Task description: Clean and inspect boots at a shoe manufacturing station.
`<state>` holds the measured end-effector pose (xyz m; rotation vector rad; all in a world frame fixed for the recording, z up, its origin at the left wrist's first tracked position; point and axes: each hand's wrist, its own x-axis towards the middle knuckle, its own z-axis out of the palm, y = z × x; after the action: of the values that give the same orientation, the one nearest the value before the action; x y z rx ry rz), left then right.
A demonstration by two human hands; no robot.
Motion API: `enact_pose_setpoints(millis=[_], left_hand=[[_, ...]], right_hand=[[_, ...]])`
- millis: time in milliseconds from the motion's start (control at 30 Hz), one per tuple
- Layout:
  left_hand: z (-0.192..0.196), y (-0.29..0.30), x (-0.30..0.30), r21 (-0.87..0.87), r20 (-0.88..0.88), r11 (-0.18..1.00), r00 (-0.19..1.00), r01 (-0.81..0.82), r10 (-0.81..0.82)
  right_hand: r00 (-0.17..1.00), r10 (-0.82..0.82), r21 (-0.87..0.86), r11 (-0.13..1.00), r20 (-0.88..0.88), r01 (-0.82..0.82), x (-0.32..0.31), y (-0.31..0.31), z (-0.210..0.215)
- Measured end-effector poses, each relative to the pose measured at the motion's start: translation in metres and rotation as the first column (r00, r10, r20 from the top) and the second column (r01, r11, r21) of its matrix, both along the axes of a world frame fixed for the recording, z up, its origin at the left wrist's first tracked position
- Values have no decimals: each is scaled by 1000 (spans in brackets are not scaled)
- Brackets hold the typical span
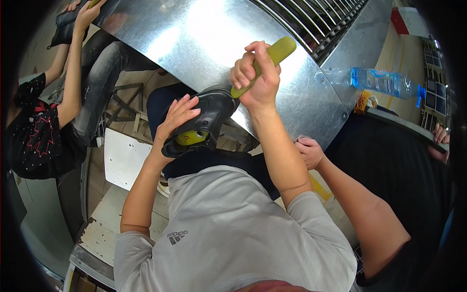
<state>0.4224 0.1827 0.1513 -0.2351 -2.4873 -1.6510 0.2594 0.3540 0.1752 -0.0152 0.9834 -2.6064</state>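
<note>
A black shoe (217, 105) is held over my lap at the edge of the metal table, toe pointing toward the table. My left hand (181, 116) lies along its left side, fingers stretched over the upper and the palm against it. Inside the shoe's opening shows a yellow-green piece (192, 137). My right hand (258, 73) is closed around a flat yellow-green bar (283, 49) with rounded ends. The bar's lower end is at the shoe's toe; whether they touch I cannot tell.
The metal table (194, 44) carries a roller conveyor (311, 22) at its far right. A clear bottle (386, 83) lies at the right. A co-worker's hand (310, 152) is close by my right arm. At the far left another person (39, 131) holds a black item (70, 24).
</note>
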Motion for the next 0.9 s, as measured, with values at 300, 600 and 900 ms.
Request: enact_pose_setpoints(millis=[300,600,900], left_hand=[[18,8,-9,-31,-13,999,1000,-10,10],[75,41,-29,-399,-119,903,968,159,-223],[50,63,-62,-440,-172,865,923,242,-345]], right_hand=[[986,59,242,970,-153,-21,12,-2,6],[982,-126,100,985,-140,140,23,61,10],[939,-290,126,940,-188,315,15,93,-1]])
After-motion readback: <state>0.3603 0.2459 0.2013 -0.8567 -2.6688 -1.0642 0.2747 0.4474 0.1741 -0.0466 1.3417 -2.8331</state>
